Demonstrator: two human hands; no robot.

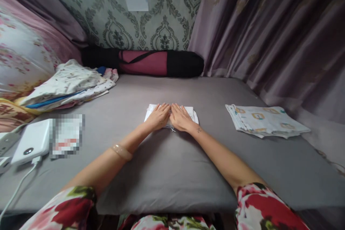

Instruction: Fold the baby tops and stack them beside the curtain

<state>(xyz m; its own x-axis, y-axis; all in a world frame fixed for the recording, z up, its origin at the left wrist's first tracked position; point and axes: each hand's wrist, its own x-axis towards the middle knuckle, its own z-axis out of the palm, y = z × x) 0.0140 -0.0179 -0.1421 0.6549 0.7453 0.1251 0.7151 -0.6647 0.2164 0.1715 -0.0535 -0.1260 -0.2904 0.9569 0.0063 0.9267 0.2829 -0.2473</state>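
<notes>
A small folded white garment (192,113) lies flat on the grey sheet in front of me, a thin white drawstring showing at its near edge. My left hand (159,115) rests flat on its left half, fingers stretched out. On the right half lies my right hand (181,116), also flat, with its fingertips close beside those of the left. Neither hand grips anything; both palms press on the cloth and hide much of its middle. A pale bangle (122,152) circles my left forearm.
To the right lies a folded stack of printed cloth (265,119). On the left are a heap of loose clothes (72,82), a white power bank (33,140) with a cable, and a blurred-out packet (67,136). A long maroon and black bag (144,63) lies along the patterned wall.
</notes>
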